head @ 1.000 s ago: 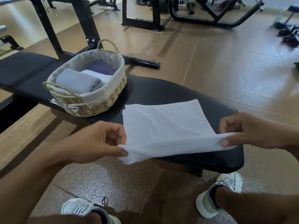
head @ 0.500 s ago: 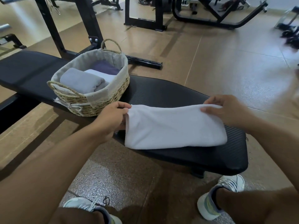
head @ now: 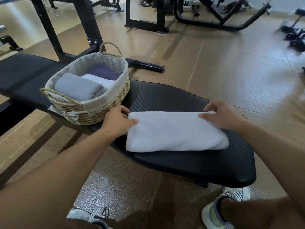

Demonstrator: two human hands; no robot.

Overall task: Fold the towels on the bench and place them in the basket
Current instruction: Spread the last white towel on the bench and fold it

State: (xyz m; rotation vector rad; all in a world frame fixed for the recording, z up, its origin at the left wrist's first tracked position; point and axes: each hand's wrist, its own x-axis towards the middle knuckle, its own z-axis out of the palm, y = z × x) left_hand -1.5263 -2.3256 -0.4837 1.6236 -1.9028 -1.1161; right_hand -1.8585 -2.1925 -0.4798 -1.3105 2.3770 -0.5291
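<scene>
White towel [head: 175, 131], folded in half, lies across the near end of the black padded worktop [head: 214, 166], its fold toward the person. The left hand [head: 118, 122] pinches the towel's far left corner, thumb on top and fingers curled behind the edge. The right hand [head: 219, 115] pinches the far right corner the same way, thumb on top. Just left of the left hand stands the woven basket [head: 102, 111] with its cloth lining, also on the worktop; the hand's knuckles look to be touching its side, though I cannot be sure from here. Inside the basket sit a folded grey towel [head: 77, 86], a pale towel [head: 100, 80] beside it and a purple towel [head: 105, 71] behind. Two sneakers [head: 221, 210] stand on the speckled floor [head: 115, 187] below.
</scene>
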